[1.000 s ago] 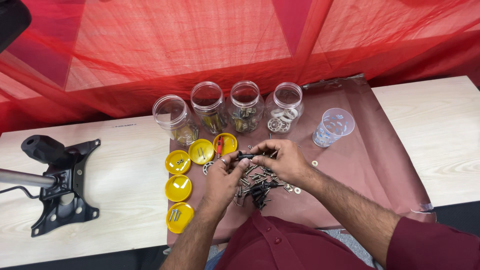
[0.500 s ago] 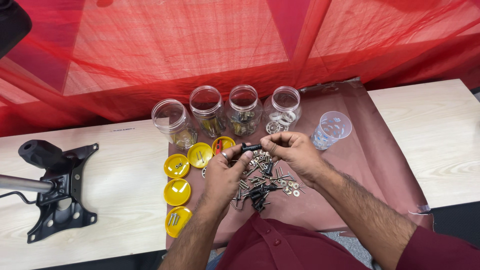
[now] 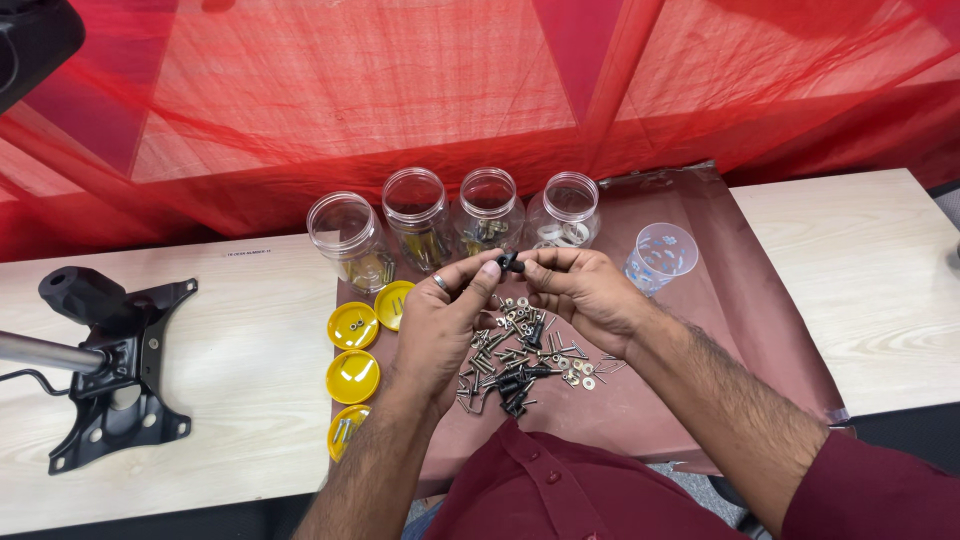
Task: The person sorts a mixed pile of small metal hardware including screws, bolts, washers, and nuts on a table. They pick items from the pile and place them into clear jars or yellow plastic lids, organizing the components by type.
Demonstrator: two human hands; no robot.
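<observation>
Both hands have lifted slightly since the earlier frame, toward the jars. Left hand and right hand meet at frame centre, fingertips pinching one small black screw. Below them a heap of loose screws and washers looks largely unsorted. Four open jars above hold some hardware; yellow lids lie left.

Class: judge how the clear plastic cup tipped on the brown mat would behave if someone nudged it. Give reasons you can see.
The clear plastic cup looks thin-walled and empty, so it is probably very light. It appears to lean on its side on the brown mat, so a nudge would likely make it roll in a curve. It may flex if squeezed.
</observation>
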